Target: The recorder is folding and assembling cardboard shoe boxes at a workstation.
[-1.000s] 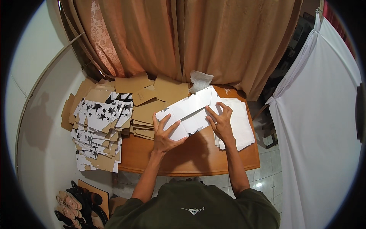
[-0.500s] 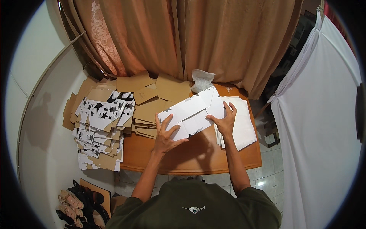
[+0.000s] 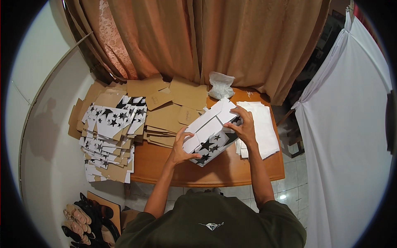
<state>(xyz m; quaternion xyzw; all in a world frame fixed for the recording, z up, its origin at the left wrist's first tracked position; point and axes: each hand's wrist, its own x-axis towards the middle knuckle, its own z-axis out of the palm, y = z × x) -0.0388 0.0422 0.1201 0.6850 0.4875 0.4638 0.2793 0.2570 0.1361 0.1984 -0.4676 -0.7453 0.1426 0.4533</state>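
Between my hands is a white paper bag [image 3: 204, 131] with black stars on its side, tilted over the table with its folded flat end facing up. My left hand [image 3: 180, 148] grips its lower left end, thumb along the starred side. My right hand [image 3: 244, 126] pinches the upper right end, fingers over the edge. Whatever lies beneath the bag is hidden. Close to my right hand lies a stack of white paper sheets [image 3: 262, 132]. Brown cardboard pieces [image 3: 163, 120] are stacked beyond my left hand.
Piled at the table's left are star-printed white and brown flat pieces [image 3: 109, 124]. A clear plastic bag [image 3: 221, 86] with white contents stands at the back, before brown curtains [image 3: 248, 41]. Shoes [image 3: 78, 219] sit on the floor at lower left. White cloth [image 3: 343, 136] hangs at right.
The paper bag has been tipped and turned, so its starred side now shows below the folded end. Both my hands have shifted with it, keeping hold.
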